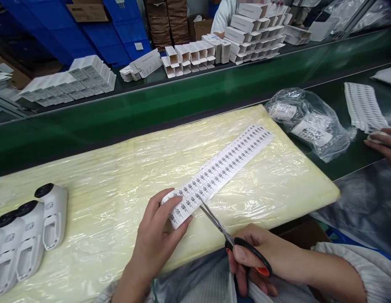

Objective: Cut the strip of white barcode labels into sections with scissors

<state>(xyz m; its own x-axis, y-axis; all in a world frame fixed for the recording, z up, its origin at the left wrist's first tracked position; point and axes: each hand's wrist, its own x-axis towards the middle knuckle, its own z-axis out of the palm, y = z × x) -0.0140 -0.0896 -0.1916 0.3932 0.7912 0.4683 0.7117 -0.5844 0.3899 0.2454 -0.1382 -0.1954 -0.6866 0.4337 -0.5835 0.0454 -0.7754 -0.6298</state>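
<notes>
Holding the near end of a long label strip [219, 168], the left hand [157, 240] has thumb and fingers clamped on it, thumb on top, w/ the strip's near end lifted slightly off the pad. Right hand [261, 261] is closed through the black/orange handles of a pair of scissors [227, 237]; blades are a little apart, tips at the strip's edge just beside the left thumb. Strip runs diagonally up-right across a yellow foam pad [119, 189] wrapped in clear film, lying on the green worktop [182, 101]. At the pad's left edge: 3 white devices [27, 235] w/ black round caps, side by side. Beyond the pad's far right corner, a clear plastic bag [312, 122] w/ white rolls inside. Further right, another label sheet [362, 105] & a co-worker's hand [383, 145] near it. Across the worktop: rows & stacks of white cartons [255, 33], some w/ flaps open; blue crates [116, 29] behind.
</notes>
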